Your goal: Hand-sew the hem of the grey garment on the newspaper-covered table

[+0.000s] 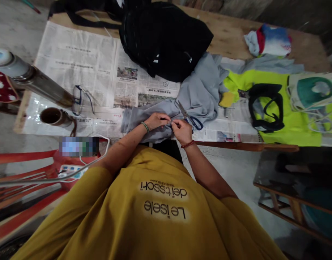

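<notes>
My left hand (157, 121) and my right hand (182, 131) meet fingertip to fingertip over a grey cloth garment (201, 83) at the table's near edge. Both are closed in a pinch. Whatever lies between the fingers is too small to make out. Dark-handled scissors (186, 114) rest on the grey fabric just beyond my right hand, blades pointing away to the left. Part of the garment bunches under my left wrist.
Newspaper (101, 68) covers much of the wooden table. A black backpack (166, 39) sits at the back. Glasses (77, 101), a tall bottle (43, 85) and a brown cup (53, 116) are left. On the right are a black head strap (280, 108), yellow-green cloth (285, 135) and an iron (312, 90).
</notes>
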`<state>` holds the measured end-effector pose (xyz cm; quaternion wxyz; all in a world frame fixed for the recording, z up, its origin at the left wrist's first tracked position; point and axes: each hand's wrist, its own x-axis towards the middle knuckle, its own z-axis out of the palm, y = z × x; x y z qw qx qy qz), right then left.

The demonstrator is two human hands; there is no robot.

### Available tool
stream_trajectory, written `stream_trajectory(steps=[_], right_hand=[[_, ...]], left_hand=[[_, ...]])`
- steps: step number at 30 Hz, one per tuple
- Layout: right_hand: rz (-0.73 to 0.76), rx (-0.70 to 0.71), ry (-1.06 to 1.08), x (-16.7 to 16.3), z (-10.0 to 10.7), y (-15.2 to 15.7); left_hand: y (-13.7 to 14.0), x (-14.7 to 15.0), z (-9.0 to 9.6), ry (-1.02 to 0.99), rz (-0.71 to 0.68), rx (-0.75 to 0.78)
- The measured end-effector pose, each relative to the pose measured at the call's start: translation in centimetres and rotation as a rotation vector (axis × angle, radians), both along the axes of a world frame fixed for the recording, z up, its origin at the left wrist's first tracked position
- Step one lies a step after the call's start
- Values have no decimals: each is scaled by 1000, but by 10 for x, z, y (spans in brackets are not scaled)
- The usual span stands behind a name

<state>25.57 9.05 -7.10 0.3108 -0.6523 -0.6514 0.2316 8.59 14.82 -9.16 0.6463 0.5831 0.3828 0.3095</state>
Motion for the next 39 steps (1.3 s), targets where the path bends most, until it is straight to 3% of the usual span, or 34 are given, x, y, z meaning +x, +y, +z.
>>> stream_trajectory(steps=[10,20,23,27,30,34,39], right_hand=[[16,52,-358,-10,-6,-2],[39,242,-403,2,-15,-1],[65,278,-422,7,-14,0],[136,325,-453,13,-5,4],[183,348,-490,23,5,17],[189,356,-526,44,23,45],[163,311,-507,53,44,68]], left_hand=[[-1,1,1,14,-5,-12],[-2,1,-4,78,0,55],[-4,3,0,144,4,189],[-4,9,7,265,-61,503],[-1,12,14,416,-65,612],[3,8,21,555,18,617],[7,1,32,597,-24,471]])
